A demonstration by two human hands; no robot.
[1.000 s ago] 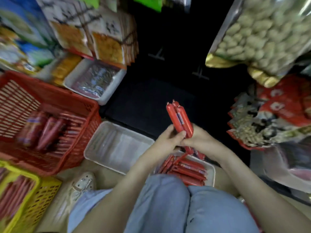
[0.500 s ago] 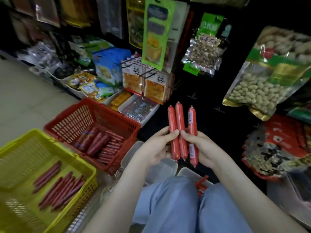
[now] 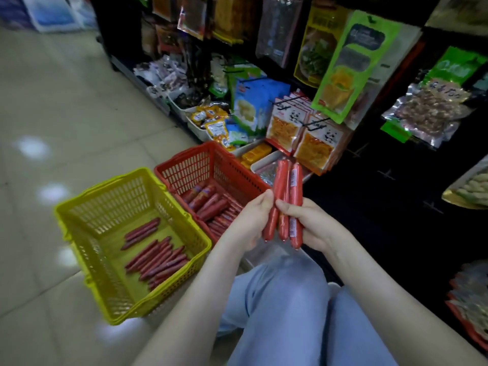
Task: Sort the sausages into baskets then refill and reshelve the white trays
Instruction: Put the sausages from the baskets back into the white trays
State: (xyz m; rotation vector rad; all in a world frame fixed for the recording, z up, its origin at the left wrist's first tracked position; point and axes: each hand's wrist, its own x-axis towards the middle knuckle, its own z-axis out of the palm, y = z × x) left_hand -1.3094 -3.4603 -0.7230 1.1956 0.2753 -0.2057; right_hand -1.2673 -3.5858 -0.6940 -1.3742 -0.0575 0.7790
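Held sausages: three red sausages [image 3: 281, 186] stand side by side, nearly upright and leaning slightly right, in front of the lower shelf; the rightmost one carries a barcode label.
Left hand: the left hand [image 3: 248, 221] curls its fingers round the lower part of the bundle from the left, thumb tip against the leftmost sausage.
Right hand: the right hand [image 3: 314, 225] clasps the same bundle from the right, thumb laid across its front; the two hands are together, thumbs almost touching.
Yellow basket: the yellow basket [image 3: 100, 188] stands on the tiled floor [image 3: 52, 114] to the left of the knees; thin dark-red sausages [image 3: 155, 257] lie across its bottom.
Red basket: the red basket [image 3: 190, 167] stands just behind the yellow one, touching it, next to the shelf; it holds thicker red sausages [image 3: 211, 204] and a layer of thinner ones.
White tray: one white tray [image 3: 256, 165] sits on the lowest shelf behind the held bundle; its contents are silvery and blurred.
Shelving: hanging snack packets [image 3: 320, 143] fill the dark rack [image 3: 383, 180] above.
Person: knees in pale blue jeans [image 3: 277, 299] show below the forearms.
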